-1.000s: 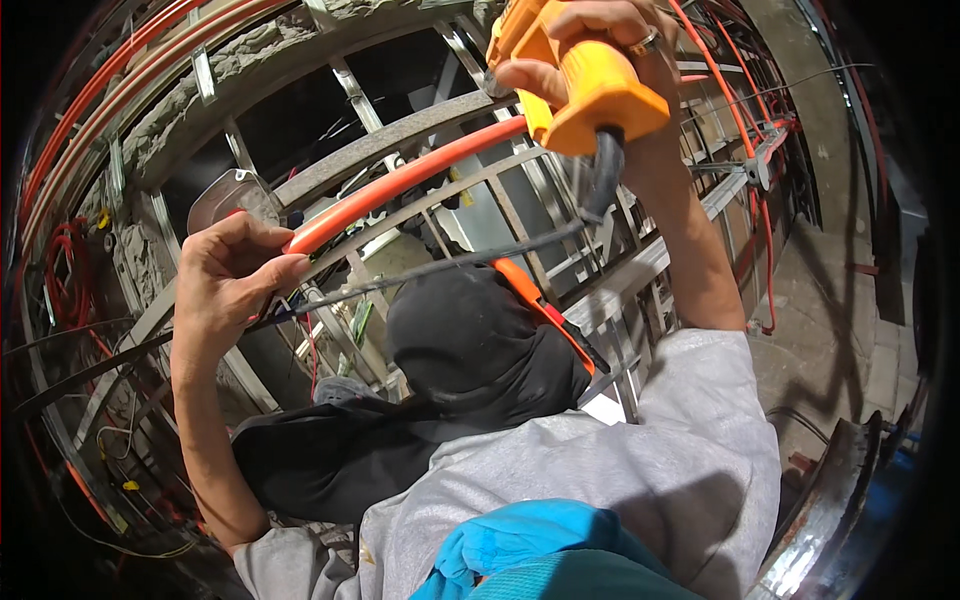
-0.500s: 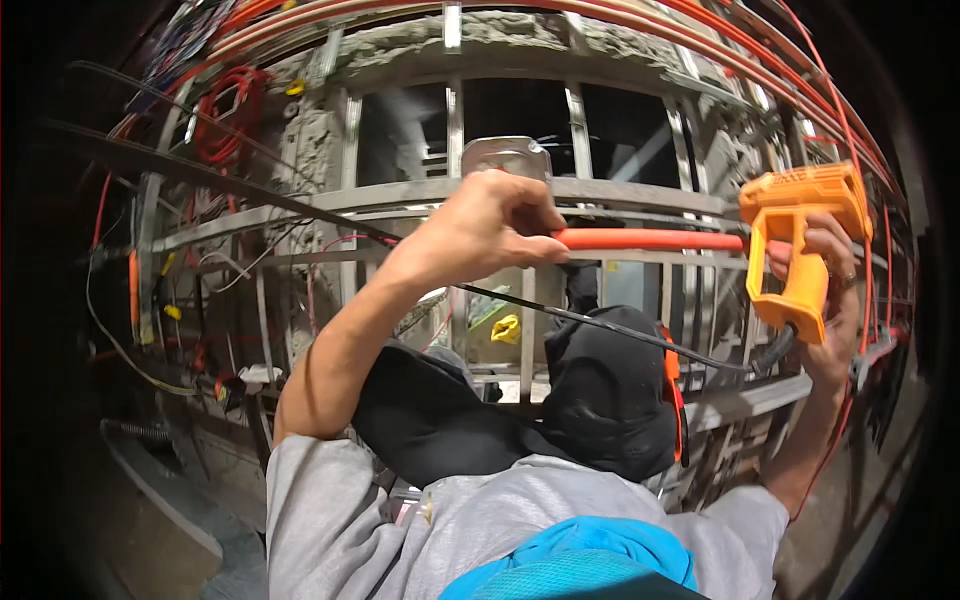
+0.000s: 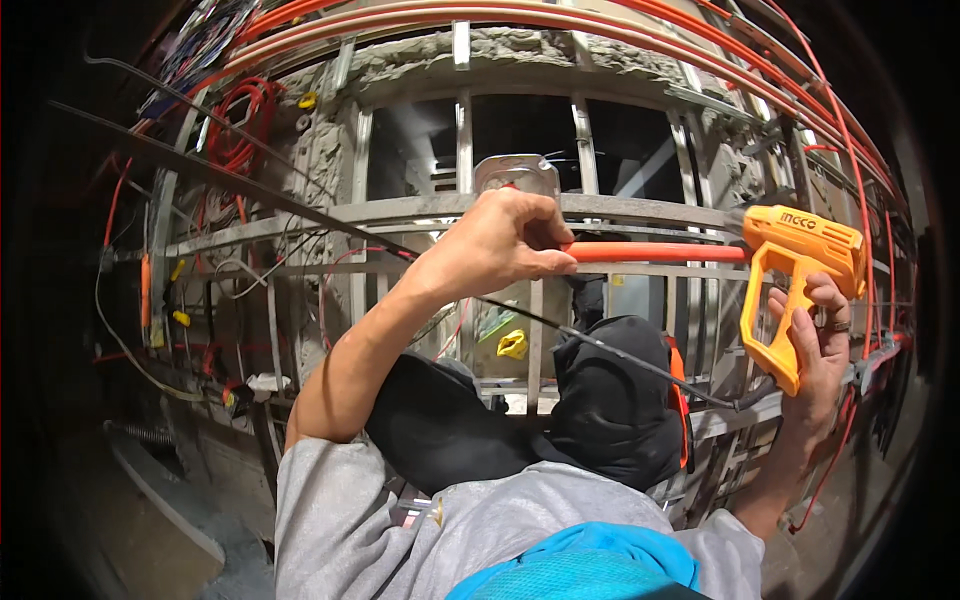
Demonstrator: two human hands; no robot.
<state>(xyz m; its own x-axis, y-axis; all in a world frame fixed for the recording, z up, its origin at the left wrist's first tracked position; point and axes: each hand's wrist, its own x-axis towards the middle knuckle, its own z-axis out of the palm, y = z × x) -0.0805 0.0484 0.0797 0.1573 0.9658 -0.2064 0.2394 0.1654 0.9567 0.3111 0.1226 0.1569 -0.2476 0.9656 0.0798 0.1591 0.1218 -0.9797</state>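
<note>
My left hand is closed around the end of an orange-red plastic pipe, with thumb and fingers pinching it. The pipe runs level to the right, and its other end goes out of sight at the heat gun. A yellow-orange heat gun is gripped by the handle in my right hand. Its metal nozzle faces left, just above the right part of the pipe. From the handle's foot a dark cord crosses leftward in front of my knees.
Metal studs and a crossbar frame the wall ahead. Orange pipes run along the top, with a coil of red tubing at upper left. A clear plastic-like container is behind my left hand. A yellow object lies between my knees.
The heat gun has dropped lower and tilted, so its nozzle now shows near the pipe. My left hand still holds the pipe; the whole view has shifted slightly.
</note>
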